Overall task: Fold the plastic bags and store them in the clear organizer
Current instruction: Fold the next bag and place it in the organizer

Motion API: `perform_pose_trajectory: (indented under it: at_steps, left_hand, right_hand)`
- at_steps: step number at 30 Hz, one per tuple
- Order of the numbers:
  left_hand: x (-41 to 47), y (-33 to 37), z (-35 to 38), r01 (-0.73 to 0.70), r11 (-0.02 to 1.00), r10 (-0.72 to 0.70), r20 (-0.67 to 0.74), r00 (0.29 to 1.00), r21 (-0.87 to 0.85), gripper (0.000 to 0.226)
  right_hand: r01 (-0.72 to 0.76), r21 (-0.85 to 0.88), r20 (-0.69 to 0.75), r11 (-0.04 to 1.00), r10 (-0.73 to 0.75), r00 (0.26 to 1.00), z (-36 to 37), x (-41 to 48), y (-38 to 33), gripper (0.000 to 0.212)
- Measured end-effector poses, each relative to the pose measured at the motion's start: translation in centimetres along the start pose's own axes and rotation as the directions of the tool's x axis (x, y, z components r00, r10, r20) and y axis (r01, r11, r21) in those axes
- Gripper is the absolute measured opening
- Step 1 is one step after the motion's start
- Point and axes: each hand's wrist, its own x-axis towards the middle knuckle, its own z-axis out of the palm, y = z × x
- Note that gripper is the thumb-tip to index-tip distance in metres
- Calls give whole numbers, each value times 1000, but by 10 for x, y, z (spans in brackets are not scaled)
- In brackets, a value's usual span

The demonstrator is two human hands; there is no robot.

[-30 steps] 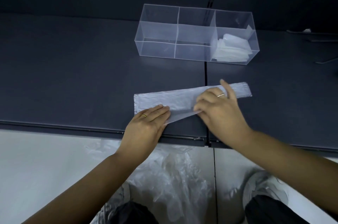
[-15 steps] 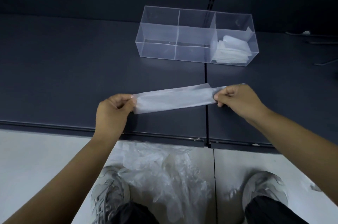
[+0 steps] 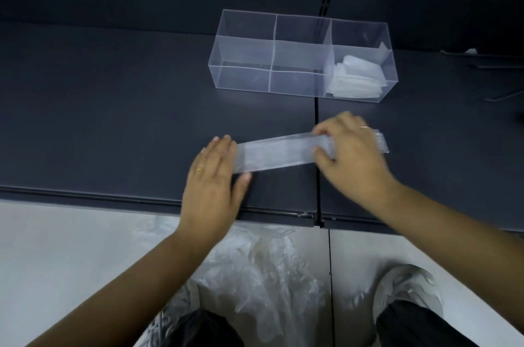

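Note:
A translucent plastic bag (image 3: 278,152), folded into a long narrow strip, lies flat on the dark table (image 3: 113,120) near its front edge. My left hand (image 3: 212,176) presses flat on the strip's left end with straight fingers. My right hand (image 3: 351,154) sits over the right part, blurred, its fingers curled over the far edge and its thumb at the near edge; a short end of the strip sticks out past it. Behind stands the clear organizer (image 3: 243,52), with a stack of folded bags (image 3: 357,80) in its right section. Its other sections look empty.
A heap of loose clear plastic bags (image 3: 255,267) lies on the pale floor below the table's front edge, between my shoes (image 3: 408,290). A seam (image 3: 317,176) runs across the table under the strip. Thin dark items (image 3: 504,95) lie at the far right.
The strip was held up by both ends half a second ago. It now lies on the table, the left hand flattened on its end and the right hand moved inward over it.

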Motion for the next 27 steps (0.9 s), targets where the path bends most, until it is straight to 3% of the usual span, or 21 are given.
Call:
perform_pose_trajectory:
  at_steps: [3, 5, 12, 21, 27]
  left_hand:
    - [-11, 7, 11, -91, 982, 54, 213, 976, 168, 82]
    - [-16, 3, 15, -153, 961, 85, 281, 956, 231, 85]
    - [-13, -4, 17, -254, 938, 170, 323, 931, 237, 77]
    - [-13, -7, 18, -246, 927, 131, 367, 921, 284, 77]
    - [-11, -9, 18, -251, 929, 138, 376, 916, 272, 77]
  right_hand:
    - [267, -30, 265, 963, -250, 931, 22, -5, -32, 54]
    - [374, -56, 388, 926, -324, 863, 40, -11, -42, 60]
    - [309, -230, 454, 923, -179, 873, 55, -31, -20, 71]
    - [18, -290, 288, 957, 69, 955, 35, -50, 27, 82]
    - [-184, -131, -30, 974, 182, 983, -5, -21, 78, 34]
